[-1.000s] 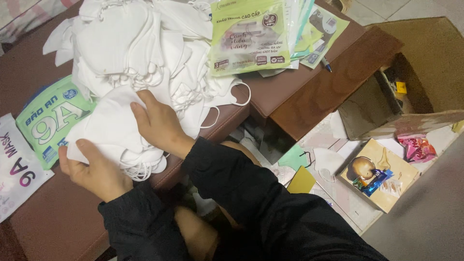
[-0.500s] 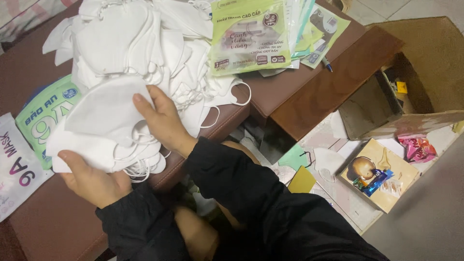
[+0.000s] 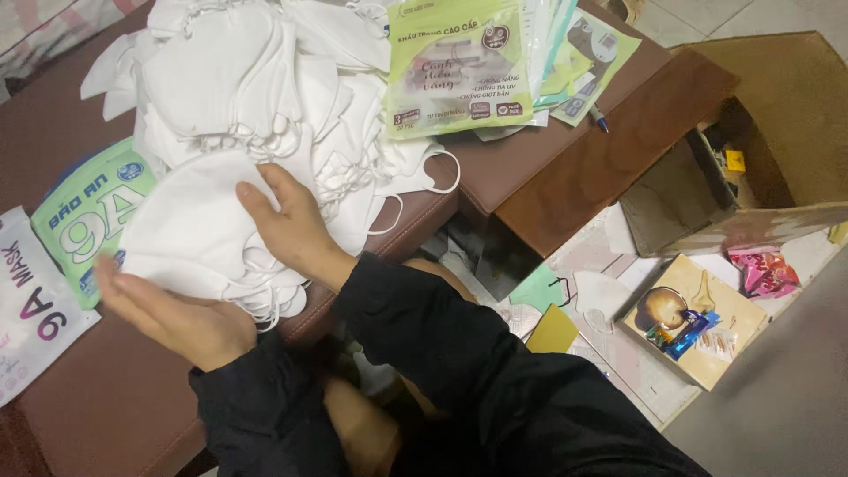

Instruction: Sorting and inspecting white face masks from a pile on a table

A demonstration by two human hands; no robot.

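- Brown padded table top (image 3: 565,168): bears everything; a loose heap of white fabric face masks (image 3: 265,79) lies at 11 o'clock.
- Small stack of white folded masks (image 3: 199,234): at 9 o'clock, just below the heap, long axis running roughly 8 to 2 o'clock, ear loops hanging toward 6.
- Green printed mask packet (image 3: 84,216): touching the stack's left edge.
- Right hand (image 3: 287,225): flat, fingers spread, pressing the stack from above.
- Left hand (image 3: 172,314): open, palm against the stack's near edge, gripping nothing.
- Judged step: squaring the stack; next calls for even edges before lifting.
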